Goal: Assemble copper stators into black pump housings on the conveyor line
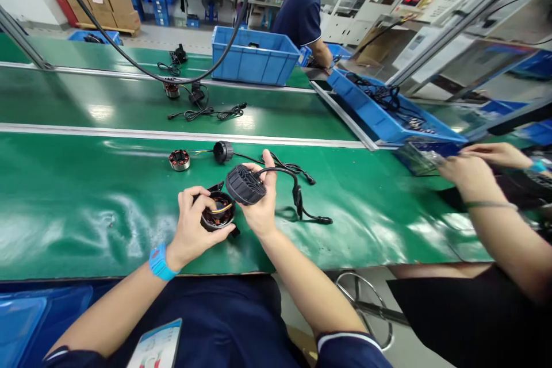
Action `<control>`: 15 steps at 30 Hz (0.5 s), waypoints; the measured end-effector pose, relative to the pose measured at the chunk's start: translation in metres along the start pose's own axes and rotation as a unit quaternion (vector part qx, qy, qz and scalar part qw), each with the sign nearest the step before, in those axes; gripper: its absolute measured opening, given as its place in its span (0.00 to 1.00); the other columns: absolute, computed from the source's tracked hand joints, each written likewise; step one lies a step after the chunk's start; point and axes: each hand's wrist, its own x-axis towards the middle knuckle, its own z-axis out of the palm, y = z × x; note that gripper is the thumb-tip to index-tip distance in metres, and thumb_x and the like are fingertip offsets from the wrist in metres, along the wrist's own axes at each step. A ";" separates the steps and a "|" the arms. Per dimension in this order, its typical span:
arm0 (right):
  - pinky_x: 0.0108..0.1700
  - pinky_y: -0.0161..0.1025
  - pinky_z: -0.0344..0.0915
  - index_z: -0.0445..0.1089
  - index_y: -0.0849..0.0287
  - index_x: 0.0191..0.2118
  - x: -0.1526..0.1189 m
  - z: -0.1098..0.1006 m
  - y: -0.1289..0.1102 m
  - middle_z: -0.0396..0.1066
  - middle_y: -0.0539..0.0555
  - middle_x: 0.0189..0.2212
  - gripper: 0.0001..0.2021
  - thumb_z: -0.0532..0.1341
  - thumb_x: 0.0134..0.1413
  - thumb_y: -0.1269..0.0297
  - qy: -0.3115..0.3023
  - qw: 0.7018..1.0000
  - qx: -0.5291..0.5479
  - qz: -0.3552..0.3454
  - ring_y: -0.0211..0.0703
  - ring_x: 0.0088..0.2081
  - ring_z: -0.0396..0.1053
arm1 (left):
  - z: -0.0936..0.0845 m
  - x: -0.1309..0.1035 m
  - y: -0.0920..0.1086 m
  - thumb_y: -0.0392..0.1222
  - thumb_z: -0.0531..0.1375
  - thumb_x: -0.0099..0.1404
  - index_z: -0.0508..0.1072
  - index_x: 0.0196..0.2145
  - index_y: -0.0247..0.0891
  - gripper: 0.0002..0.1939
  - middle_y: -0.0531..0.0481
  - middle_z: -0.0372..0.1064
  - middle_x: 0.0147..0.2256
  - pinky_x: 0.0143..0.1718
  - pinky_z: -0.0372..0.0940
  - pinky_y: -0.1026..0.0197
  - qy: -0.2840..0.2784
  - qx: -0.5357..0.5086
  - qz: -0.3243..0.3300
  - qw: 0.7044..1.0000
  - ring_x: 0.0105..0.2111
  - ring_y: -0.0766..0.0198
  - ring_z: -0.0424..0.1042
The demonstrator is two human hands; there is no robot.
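My left hand (194,215) is closed around a round black motor housing (219,219) with copper windings inside. Yellow and dark wires run across its opening, near my left fingers. In my right hand (264,207) is a ribbed black round cap (245,185), tilted above and to the right of the housing. A black cable (297,195) leaves the cap and hangs to the right, its plug end low over the green mat. Beyond my hands lie a copper-wound stator (179,160) and a second black cap (223,152), joined by thin wires.
A blue crate (256,57) stands at the back, and a tilted blue bin (388,106) holds black cables. More motor parts with cables (207,112) lie on the far strip. At right, a co-worker's hands (474,175) handle something by a clear-sided box (420,156).
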 end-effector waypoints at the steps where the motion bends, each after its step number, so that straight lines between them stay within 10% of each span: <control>1: 0.55 0.45 0.70 0.41 0.48 0.74 0.001 -0.005 0.002 0.65 0.58 0.52 0.51 0.70 0.54 0.46 -0.028 1.000 0.000 0.005 0.46 0.50 0.70 | -0.001 -0.001 -0.002 0.48 0.73 0.55 0.69 0.38 0.40 0.20 0.43 0.60 0.50 0.54 0.67 0.45 0.002 -0.014 0.013 1.000 0.53 0.51 0.63; 10: 0.57 0.44 0.69 0.62 0.58 0.64 0.010 -0.015 0.006 0.73 0.58 0.51 0.36 0.71 0.51 0.55 -0.266 0.963 -0.016 0.040 0.49 0.52 0.73 | -0.014 0.005 -0.023 0.53 0.74 0.56 0.73 0.23 0.39 0.19 0.42 0.62 0.49 0.55 0.70 0.46 -0.023 -0.031 0.101 0.994 0.56 0.50 0.65; 15: 0.53 0.45 0.70 0.66 0.57 0.57 0.003 -0.013 0.001 0.74 0.57 0.50 0.28 0.69 0.51 0.58 -0.278 0.956 -0.088 0.037 0.49 0.48 0.73 | -0.035 0.003 -0.035 0.51 0.73 0.59 0.79 0.39 0.45 0.13 0.48 0.75 0.41 0.50 0.72 0.49 0.023 0.066 0.245 0.967 0.47 0.54 0.74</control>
